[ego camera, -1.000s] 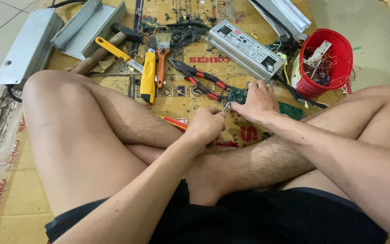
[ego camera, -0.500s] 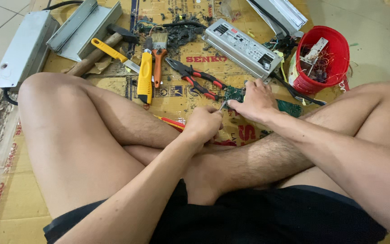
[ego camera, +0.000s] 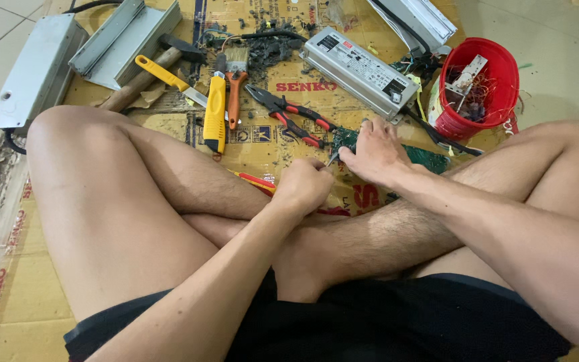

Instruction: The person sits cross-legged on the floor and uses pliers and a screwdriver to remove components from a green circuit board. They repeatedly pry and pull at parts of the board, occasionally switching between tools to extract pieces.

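Note:
I sit cross-legged on cardboard. My left hand (ego camera: 305, 185) is closed around a tool with a red and yellow handle (ego camera: 254, 179); its metal tip (ego camera: 332, 159) points at a green circuit board (ego camera: 418, 155). My right hand (ego camera: 373, 151) presses down on that board, its fingers curled over the board's left end. The two hands almost touch above my crossed shins. Most of the board is hidden under my right hand and leg.
Red-handled pliers (ego camera: 289, 115), a yellow utility knife (ego camera: 214, 112), a brush (ego camera: 236, 80) and a hammer (ego camera: 143, 77) lie beyond my hands. A grey power supply box (ego camera: 358, 67), a red bucket (ego camera: 504, 87) of scrap and metal casings (ego camera: 35, 70) ring the cardboard.
The view has shifted slightly. Both hands stay on the tool and the circuit board, with only small movement of the tool tip.

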